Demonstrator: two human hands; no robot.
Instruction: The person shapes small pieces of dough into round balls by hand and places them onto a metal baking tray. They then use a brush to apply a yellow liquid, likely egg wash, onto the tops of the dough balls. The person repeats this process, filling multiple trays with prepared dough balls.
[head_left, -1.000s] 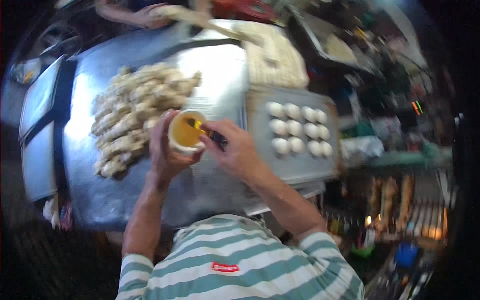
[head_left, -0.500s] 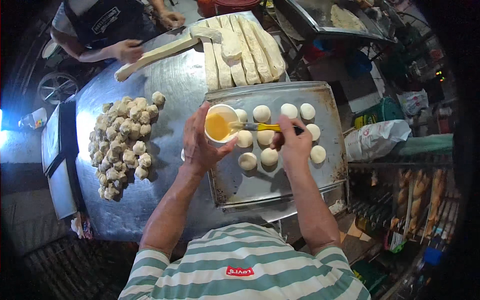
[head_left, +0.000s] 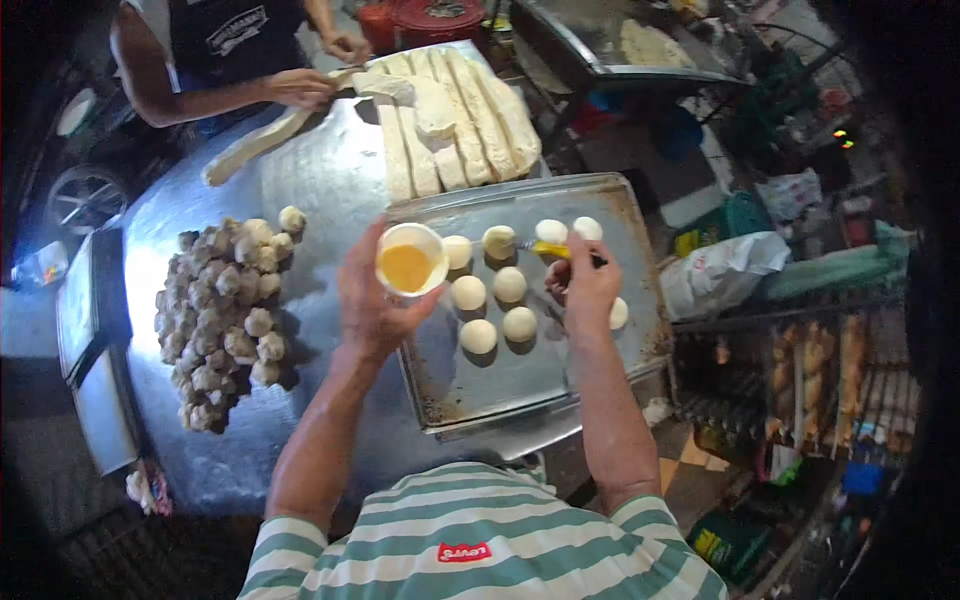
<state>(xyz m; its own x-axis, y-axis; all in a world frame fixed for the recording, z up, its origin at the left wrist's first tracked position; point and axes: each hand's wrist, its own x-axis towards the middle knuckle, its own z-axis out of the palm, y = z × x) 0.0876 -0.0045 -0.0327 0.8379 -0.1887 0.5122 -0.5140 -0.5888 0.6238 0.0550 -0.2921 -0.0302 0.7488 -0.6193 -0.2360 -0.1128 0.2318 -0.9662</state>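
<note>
My left hand (head_left: 372, 300) is closed round a white cup (head_left: 428, 268) with yellow-orange liquid in it, held over the left edge of a metal baking tray (head_left: 530, 385). In my right hand (head_left: 588, 278) is a brush (head_left: 550, 248) with a yellow handle. Its bristles touch a round dough ball (head_left: 498, 242) in the far row. Several more pale dough balls (head_left: 510, 285) sit in rows on the tray, some of them hidden behind my right hand and forearm.
A heap of small dough lumps (head_left: 225, 300) lies on the metal table (head_left: 330, 215) to the left. Long dough strips (head_left: 455, 125) rest at the back. Across the table, a co-worker's hand (head_left: 300, 88) grips a dough strip. A white plastic bag (head_left: 725, 275) is right of the tray.
The brush has left the cup and moved onto a dough ball in the far row. My left hand still holds the cup. The co-worker's hands have come closer together on the strip.
</note>
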